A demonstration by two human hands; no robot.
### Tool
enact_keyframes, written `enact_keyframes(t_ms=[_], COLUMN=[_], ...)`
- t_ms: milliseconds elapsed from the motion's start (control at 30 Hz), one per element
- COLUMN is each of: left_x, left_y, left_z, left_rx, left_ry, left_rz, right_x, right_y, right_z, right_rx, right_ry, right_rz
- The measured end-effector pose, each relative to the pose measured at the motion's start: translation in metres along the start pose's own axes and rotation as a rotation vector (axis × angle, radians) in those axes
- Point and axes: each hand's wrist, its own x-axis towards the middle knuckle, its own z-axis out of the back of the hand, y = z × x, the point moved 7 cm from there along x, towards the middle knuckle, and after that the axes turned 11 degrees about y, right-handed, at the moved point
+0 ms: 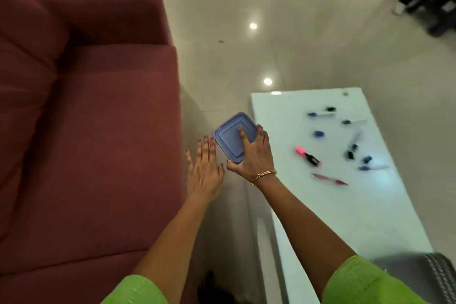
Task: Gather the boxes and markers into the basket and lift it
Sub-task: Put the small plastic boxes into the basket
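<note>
A blue-lidded square box point(229, 136) hangs in the gap between the sofa and the white table, with my right hand point(251, 155) shut on it from above. My left hand point(204, 168) is open and flat, its fingertips close to the box's left edge. Several markers lie scattered on the white table point(320, 205), among them a pink highlighter point(307, 155), a blue marker point(320, 114) and a pink pen point(329, 179). A dark woven basket point(429, 276) shows at the bottom right corner, partly cut off by the frame.
A dark red sofa point(86, 131) fills the left side. Glossy tiled floor point(271, 32) stretches beyond, with a black piece of furniture point(431, 0) at the top right. The gap between sofa and table is narrow.
</note>
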Motion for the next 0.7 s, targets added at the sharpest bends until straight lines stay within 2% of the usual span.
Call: enact_keyframes(t_ms=[233, 367, 567, 700], left_x=[-0.056, -0.116, -0.21, -0.25], left_y=[-0.193, -0.293, -0.403, -0.442], left_z=[-0.076, -0.143, -0.235, -0.283], left_rx=[0.08, 0.109, 0.197, 0.252], left_ry=[0.047, 0.081, 0.133, 0.172], left_rz=[-0.266, -0.372, -0.495, -0.542], right_x=[-0.153, -0.264, -0.422, -0.496], right_y=[-0.195, -0.295, -0.415, -0.467], right_z=[0.041, 0.044, 0.02, -0.003], right_rx=[0.035, 0.025, 0.033, 0.104], right_ry=[-0.152, -0.164, -0.024, 0.041], right_rz=[-0.235, -0.357, -0.555, -0.652])
